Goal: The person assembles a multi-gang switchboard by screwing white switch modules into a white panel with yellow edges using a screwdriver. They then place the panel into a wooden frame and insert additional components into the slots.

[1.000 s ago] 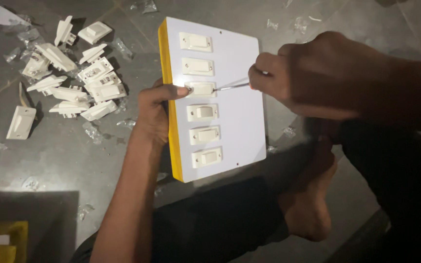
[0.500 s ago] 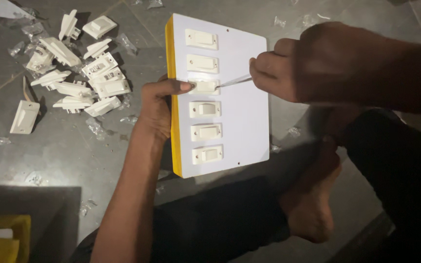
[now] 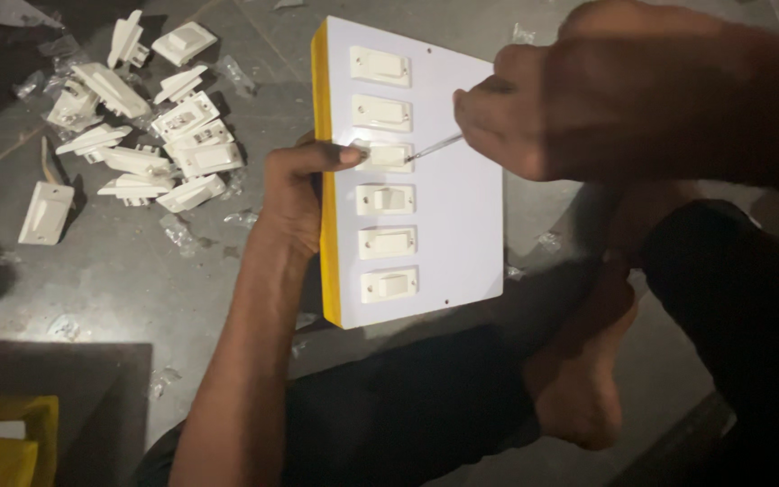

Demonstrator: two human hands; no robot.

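Observation:
A white switch board (image 3: pixel 462 225) with a yellow edge rests on my lap and carries a column of several white switches. My left hand (image 3: pixel 295 194) grips the board's left edge, thumb pressed on the third switch (image 3: pixel 388 157) from the top. My right hand (image 3: pixel 579 104) is closed around a thin screwdriver (image 3: pixel 433 148), whose metal tip touches the right side of that same switch. The screwdriver's handle is hidden inside my fist.
A pile of loose white switches (image 3: pixel 151 144) and clear plastic wrappers lies on the grey floor to the left. One separate switch (image 3: pixel 45 212) lies further left. My bare foot (image 3: pixel 579 361) sits below the board. A yellow box (image 3: pixel 2 442) shows at bottom left.
The view has shifted slightly and my right hand has risen a little toward the top right. The screwdriver tip stays at the third switch, and my left thumb stays on it.

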